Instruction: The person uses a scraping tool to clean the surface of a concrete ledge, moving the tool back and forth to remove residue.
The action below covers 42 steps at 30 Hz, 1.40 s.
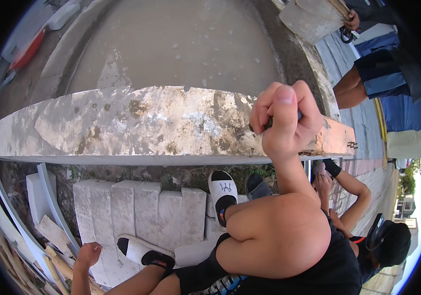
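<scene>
In the head view I have the right hand (286,118) clenched, thumb uppermost, around a small dark thing (268,123); most of it is buried in the fist, so I can't tell what it is. It sits above the near face of the wall (166,123), toward that wall's right end, and whether it touches I can't make out. The left hand (88,253) is well apart, low on the left, fingers curled; nothing shows in it, but I can't tell whether it is empty. My reading is that the wall is being worked by hand, perhaps scraped or dressed, and that the next move calls for a firm grip and a controlled stroke along the face, clear of the raised knee (279,221). The surface is rough and blotched, pale with darker stains, and behind it lies murky grey water (186,44). Below are white blocks (136,211) in a row, with the slippers (220,184) at their edge, and planks (55,233) on the left. It is outdoors: a co-worker in a dark cap (395,241) is low on the right, and another person's hand (352,20) is beside a bucket (309,19) farther back.
</scene>
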Each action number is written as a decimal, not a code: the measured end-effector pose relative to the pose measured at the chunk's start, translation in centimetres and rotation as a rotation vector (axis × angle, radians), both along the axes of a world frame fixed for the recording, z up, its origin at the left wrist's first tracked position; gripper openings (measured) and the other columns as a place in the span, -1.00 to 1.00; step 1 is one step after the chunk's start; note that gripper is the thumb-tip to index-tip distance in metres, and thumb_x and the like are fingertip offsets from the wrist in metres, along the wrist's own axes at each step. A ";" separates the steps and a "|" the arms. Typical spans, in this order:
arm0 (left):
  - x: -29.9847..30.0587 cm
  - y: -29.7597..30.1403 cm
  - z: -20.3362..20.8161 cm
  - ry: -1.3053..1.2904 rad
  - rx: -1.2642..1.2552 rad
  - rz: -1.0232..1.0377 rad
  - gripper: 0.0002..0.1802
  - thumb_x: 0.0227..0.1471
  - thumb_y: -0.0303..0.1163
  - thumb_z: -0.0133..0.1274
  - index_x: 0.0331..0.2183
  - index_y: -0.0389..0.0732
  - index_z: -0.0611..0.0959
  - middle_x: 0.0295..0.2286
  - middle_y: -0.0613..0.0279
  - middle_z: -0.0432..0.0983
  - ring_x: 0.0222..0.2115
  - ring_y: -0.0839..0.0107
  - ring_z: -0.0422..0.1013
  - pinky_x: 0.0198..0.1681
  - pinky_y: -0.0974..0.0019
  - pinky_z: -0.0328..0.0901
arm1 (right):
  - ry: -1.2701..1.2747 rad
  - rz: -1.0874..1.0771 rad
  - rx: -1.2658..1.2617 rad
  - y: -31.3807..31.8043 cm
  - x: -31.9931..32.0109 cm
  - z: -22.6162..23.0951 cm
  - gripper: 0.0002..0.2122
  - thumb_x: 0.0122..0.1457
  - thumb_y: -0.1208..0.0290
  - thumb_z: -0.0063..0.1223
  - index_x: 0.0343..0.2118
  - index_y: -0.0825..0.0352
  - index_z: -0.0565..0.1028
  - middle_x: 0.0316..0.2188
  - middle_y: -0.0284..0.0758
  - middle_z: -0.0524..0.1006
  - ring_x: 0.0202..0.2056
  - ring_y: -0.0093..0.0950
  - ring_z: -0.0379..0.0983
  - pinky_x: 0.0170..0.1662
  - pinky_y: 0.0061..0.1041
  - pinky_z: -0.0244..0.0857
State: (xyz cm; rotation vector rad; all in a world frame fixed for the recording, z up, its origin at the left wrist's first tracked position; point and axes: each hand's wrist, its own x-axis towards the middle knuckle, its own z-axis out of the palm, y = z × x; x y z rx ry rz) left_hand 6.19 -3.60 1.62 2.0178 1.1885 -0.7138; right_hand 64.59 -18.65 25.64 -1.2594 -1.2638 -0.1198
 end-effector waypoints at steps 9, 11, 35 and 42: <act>-0.3 -0.2 -0.8 0.003 0.023 -0.019 -0.81 0.06 -0.33 0.10 -0.29 -0.07 0.76 -0.39 -0.03 0.66 -0.31 0.06 0.60 -0.17 0.10 0.47 | 0.408 -0.191 0.149 0.9 1.6 0.6 -0.69 0.38 0.42 -0.12 -0.56 0.31 0.23 -0.72 -0.32 0.32 -0.79 -0.64 0.13 -0.73 -0.60 0.04; -0.6 -0.2 -0.9 0.025 0.013 0.010 -0.81 0.06 -0.32 0.10 -0.30 -0.10 0.76 -0.39 -0.02 0.66 -0.32 0.06 0.60 -0.18 0.11 0.47 | -0.231 -0.042 0.029 0.3 -1.0 0.1 -0.64 0.34 0.42 0.05 -0.62 0.30 0.26 -0.79 -0.49 0.34 -0.77 -0.71 0.16 -0.70 -0.64 -0.01; -1.4 -0.3 -1.2 0.102 -0.006 -0.075 -0.79 0.06 -0.29 0.10 -0.30 -0.09 0.77 -0.40 -0.03 0.66 -0.32 0.07 0.61 -0.17 0.11 0.48 | 0.424 -0.069 0.168 -0.4 1.2 0.4 -0.66 0.41 0.35 -0.13 -0.55 0.33 0.23 -0.72 -0.34 0.31 -0.79 -0.65 0.17 -0.75 -0.60 0.05; -0.4 0.0 -1.0 0.059 0.000 -0.032 -0.79 0.06 -0.30 0.10 -0.30 -0.09 0.77 -0.39 -0.05 0.66 -0.32 0.05 0.60 -0.17 0.11 0.47 | 0.135 -0.074 0.081 -1.3 -0.6 -0.1 -0.66 0.41 0.37 -0.15 -0.56 0.34 0.24 -0.76 -0.34 0.27 -0.77 -0.64 0.19 -0.74 -0.59 0.07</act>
